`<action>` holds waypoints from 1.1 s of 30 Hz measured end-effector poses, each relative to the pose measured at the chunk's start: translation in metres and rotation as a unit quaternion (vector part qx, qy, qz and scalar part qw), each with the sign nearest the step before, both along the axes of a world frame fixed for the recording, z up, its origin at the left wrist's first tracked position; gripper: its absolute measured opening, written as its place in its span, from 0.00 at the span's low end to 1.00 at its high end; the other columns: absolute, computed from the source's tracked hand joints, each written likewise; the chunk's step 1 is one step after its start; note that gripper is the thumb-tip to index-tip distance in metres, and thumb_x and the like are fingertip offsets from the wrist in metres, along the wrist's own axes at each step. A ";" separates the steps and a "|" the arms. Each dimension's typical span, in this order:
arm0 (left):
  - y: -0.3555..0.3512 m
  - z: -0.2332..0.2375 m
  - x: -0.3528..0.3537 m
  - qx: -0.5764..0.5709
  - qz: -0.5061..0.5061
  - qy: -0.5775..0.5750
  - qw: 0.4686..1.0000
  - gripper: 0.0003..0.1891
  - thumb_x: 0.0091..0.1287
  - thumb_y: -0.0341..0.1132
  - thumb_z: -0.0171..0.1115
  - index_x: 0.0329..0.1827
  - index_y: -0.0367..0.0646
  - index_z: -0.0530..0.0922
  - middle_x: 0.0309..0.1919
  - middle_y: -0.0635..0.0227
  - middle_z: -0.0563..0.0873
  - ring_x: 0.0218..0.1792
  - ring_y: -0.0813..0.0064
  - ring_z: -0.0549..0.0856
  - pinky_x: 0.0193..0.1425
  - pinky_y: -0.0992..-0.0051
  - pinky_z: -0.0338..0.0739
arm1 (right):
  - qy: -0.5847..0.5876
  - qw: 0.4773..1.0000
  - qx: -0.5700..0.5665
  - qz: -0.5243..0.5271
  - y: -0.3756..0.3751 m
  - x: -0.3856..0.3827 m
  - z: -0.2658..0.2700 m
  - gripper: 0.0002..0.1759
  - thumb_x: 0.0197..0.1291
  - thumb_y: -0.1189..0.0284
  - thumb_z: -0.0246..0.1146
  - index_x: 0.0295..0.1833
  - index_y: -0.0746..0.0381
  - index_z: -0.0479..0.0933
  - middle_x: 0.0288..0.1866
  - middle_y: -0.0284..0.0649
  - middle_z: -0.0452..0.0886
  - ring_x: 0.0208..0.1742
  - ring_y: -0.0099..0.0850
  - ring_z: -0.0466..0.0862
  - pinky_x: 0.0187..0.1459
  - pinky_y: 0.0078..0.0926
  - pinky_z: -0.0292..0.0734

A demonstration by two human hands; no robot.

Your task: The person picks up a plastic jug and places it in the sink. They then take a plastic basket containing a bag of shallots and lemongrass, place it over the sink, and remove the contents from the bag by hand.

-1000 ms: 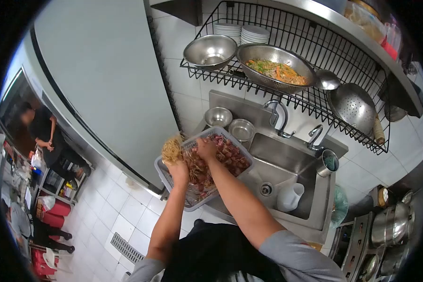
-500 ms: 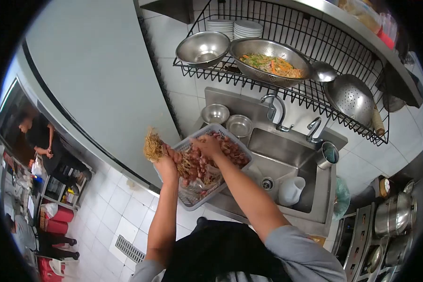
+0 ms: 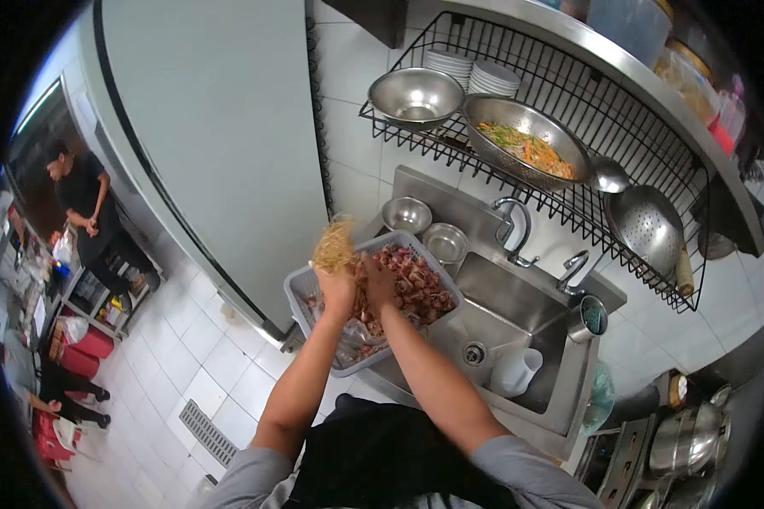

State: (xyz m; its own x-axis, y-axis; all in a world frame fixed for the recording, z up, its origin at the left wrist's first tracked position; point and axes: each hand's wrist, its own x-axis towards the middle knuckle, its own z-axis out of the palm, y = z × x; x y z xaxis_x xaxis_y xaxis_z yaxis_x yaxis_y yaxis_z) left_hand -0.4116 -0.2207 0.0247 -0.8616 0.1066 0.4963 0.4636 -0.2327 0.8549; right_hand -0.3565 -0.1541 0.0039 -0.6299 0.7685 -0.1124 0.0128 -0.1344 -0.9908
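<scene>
My left hand point(image 3: 338, 291) is closed around a bunch of shallots, whose dry, straw-coloured stalks point(image 3: 336, 244) stick out above the fist. Close beside it, my right hand point(image 3: 377, 285) has its fingers curled against the bulbs of the bunch; its fingertips are partly hidden. Both hands are over a grey plastic basket point(image 3: 295, 287) with loose reddish shallots point(image 3: 418, 287) heaped in its right part. Clear plastic wrapping point(image 3: 348, 338) lies in the near left part of the basket.
A steel sink point(image 3: 505, 293) holds a white pitcher point(image 3: 516, 373). Two steel bowls point(image 3: 444, 243) stand behind the basket. A wire rack point(image 3: 535, 85) above carries a colander of shredded vegetables point(image 3: 530, 153). A large grey panel point(image 3: 216, 153) stands at left; two people are beyond it.
My left hand has come in toward my right, bringing the bunch over the basket. My right hand has moved from the loose shallots to the bunch. The camera view has shifted and turned slightly.
</scene>
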 end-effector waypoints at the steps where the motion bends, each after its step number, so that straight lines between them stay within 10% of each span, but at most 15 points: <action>1: -0.001 -0.002 0.001 0.002 0.005 -0.005 1.000 0.06 0.69 0.27 0.50 0.44 0.37 0.74 0.31 0.65 0.79 0.32 0.71 0.78 0.35 0.73 0.74 | -0.021 0.990 0.134 -0.039 0.013 -0.016 -0.036 0.36 0.61 0.43 0.59 0.43 0.71 0.81 0.39 0.54 0.82 0.42 0.42 0.81 0.47 0.43 0.72; 3: -0.003 -0.004 0.000 -0.051 -0.040 -0.075 0.995 0.16 0.61 0.23 0.56 0.53 0.32 0.74 0.48 0.55 0.82 0.50 0.60 0.80 0.58 0.66 0.71 | -0.042 0.960 0.268 -0.073 0.022 -0.030 -0.064 0.36 0.62 0.44 0.58 0.36 0.73 0.81 0.32 0.54 0.82 0.35 0.41 0.81 0.40 0.43 0.72; 6: -0.022 0.033 0.019 -0.067 -0.033 -0.046 0.996 0.15 0.58 0.20 0.53 0.48 0.30 0.78 0.44 0.55 0.85 0.46 0.65 0.82 0.53 0.69 0.74 | 0.055 0.979 0.190 0.056 0.031 -0.048 -0.093 0.34 0.65 0.46 0.55 0.35 0.72 0.80 0.29 0.55 0.81 0.31 0.42 0.81 0.35 0.43 0.73; 8: -0.021 0.038 0.020 -0.056 -0.080 -0.053 0.994 0.14 0.58 0.20 0.53 0.47 0.30 0.79 0.41 0.56 0.86 0.43 0.66 0.83 0.51 0.70 0.75 | -0.136 0.807 0.574 0.023 0.054 -0.085 -0.149 0.32 0.65 0.47 0.55 0.36 0.70 0.81 0.27 0.52 0.81 0.26 0.43 0.80 0.31 0.42 0.72; 9: -0.023 0.033 0.023 -0.063 -0.051 -0.051 0.995 0.14 0.59 0.20 0.53 0.47 0.31 0.79 0.40 0.58 0.86 0.42 0.66 0.83 0.50 0.70 0.75 | -0.135 0.809 0.571 0.022 0.049 -0.090 -0.152 0.32 0.65 0.47 0.55 0.36 0.70 0.81 0.27 0.52 0.81 0.26 0.43 0.80 0.31 0.42 0.72; 10: -0.025 0.030 0.024 -0.067 -0.023 -0.048 0.996 0.13 0.59 0.21 0.53 0.47 0.32 0.79 0.39 0.60 0.85 0.40 0.66 0.82 0.49 0.70 0.75 | 0.012 0.969 0.238 0.065 0.046 -0.095 -0.152 0.31 0.64 0.47 0.55 0.37 0.69 0.82 0.27 0.52 0.81 0.26 0.44 0.80 0.31 0.42 0.73; 12: -0.027 0.029 0.024 -0.060 -0.045 -0.020 0.997 0.13 0.60 0.21 0.53 0.47 0.31 0.79 0.40 0.60 0.85 0.41 0.66 0.82 0.50 0.70 0.75 | 0.167 0.973 -0.130 0.094 0.048 -0.109 -0.158 0.31 0.63 0.46 0.56 0.38 0.68 0.82 0.28 0.52 0.82 0.27 0.44 0.80 0.32 0.41 0.75; 16: -0.039 0.023 0.035 -0.050 -0.052 -0.011 0.997 0.12 0.62 0.22 0.55 0.47 0.31 0.79 0.41 0.60 0.86 0.43 0.68 0.83 0.51 0.71 0.75 | -0.065 0.982 0.170 0.043 0.063 -0.096 -0.141 0.33 0.59 0.46 0.59 0.45 0.70 0.82 0.33 0.54 0.83 0.37 0.46 0.83 0.42 0.46 0.76; 19: -0.043 0.040 0.031 -0.019 -0.069 -0.010 0.997 0.12 0.65 0.25 0.55 0.49 0.31 0.78 0.40 0.62 0.86 0.43 0.66 0.83 0.52 0.70 0.75 | -0.309 0.884 0.351 -0.020 0.098 -0.093 -0.161 0.36 0.55 0.45 0.61 0.50 0.71 0.80 0.41 0.56 0.84 0.48 0.47 0.83 0.51 0.45 0.75; 22: -0.048 0.046 0.018 -0.055 0.072 0.024 0.996 0.09 0.69 0.29 0.52 0.45 0.33 0.76 0.31 0.64 0.82 0.32 0.70 0.80 0.42 0.70 0.75 | -0.230 0.925 0.280 0.115 0.083 -0.036 -0.062 0.35 0.56 0.46 0.61 0.49 0.71 0.81 0.45 0.56 0.83 0.49 0.46 0.83 0.53 0.41 0.75; 26: -0.045 0.055 0.005 0.206 -0.124 -0.246 0.939 0.09 0.73 0.37 0.50 0.35 0.42 0.70 0.18 0.71 0.68 0.19 0.78 0.65 0.28 0.74 0.65 | -0.188 0.933 0.246 0.182 0.054 0.004 0.019 0.25 0.66 0.54 0.56 0.54 0.65 0.78 0.40 0.50 0.84 0.41 0.38 0.85 0.48 0.36 0.78; 31: -0.037 0.065 -0.005 0.299 -0.160 -0.350 0.873 0.15 0.75 0.43 0.51 0.31 0.46 0.67 0.14 0.76 0.60 0.16 0.79 0.58 0.25 0.75 0.60 | -0.080 0.963 0.240 0.094 0.037 0.008 -0.035 0.26 0.67 0.51 0.56 0.54 0.65 0.77 0.47 0.45 0.83 0.46 0.31 0.84 0.46 0.33 0.78; 33: -0.031 0.063 -0.007 0.332 -0.202 -0.371 0.843 0.17 0.75 0.46 0.52 0.30 0.46 0.67 0.14 0.76 0.60 0.16 0.79 0.58 0.25 0.75 0.60 | 0.152 0.924 -0.314 0.157 0.011 0.021 -0.022 0.30 0.64 0.44 0.58 0.56 0.60 0.77 0.37 0.33 0.85 0.43 0.36 0.84 0.47 0.38 0.77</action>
